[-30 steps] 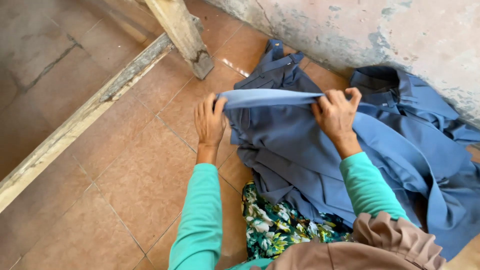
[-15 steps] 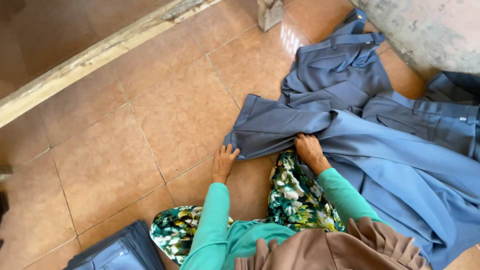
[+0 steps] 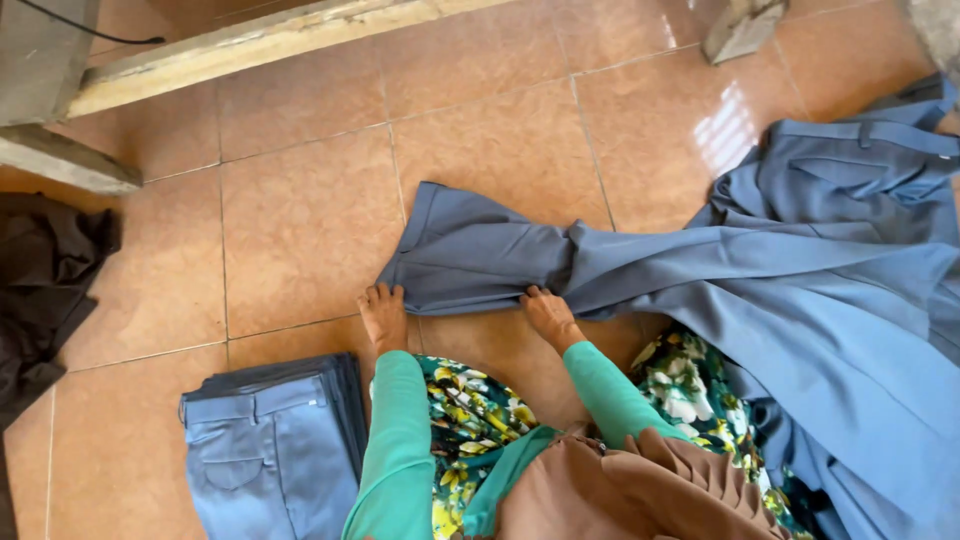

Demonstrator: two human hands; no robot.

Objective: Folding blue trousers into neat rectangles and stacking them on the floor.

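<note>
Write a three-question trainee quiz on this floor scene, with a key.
1. True or false: both hands rest on the blue-grey garment spread on the tiled floor.
2. What lies by the person's left arm? A) folded stack of trousers B) a bucket C) a broom
3. Which hand, left hand or right hand, is nearer the heap of blue cloth?

Key: 1 true; 2 A; 3 right hand.

The one camera sits on my head, looking steeply down and close over my hands (image 3: 465,318) onto the tiled floor (image 3: 300,210).
</note>
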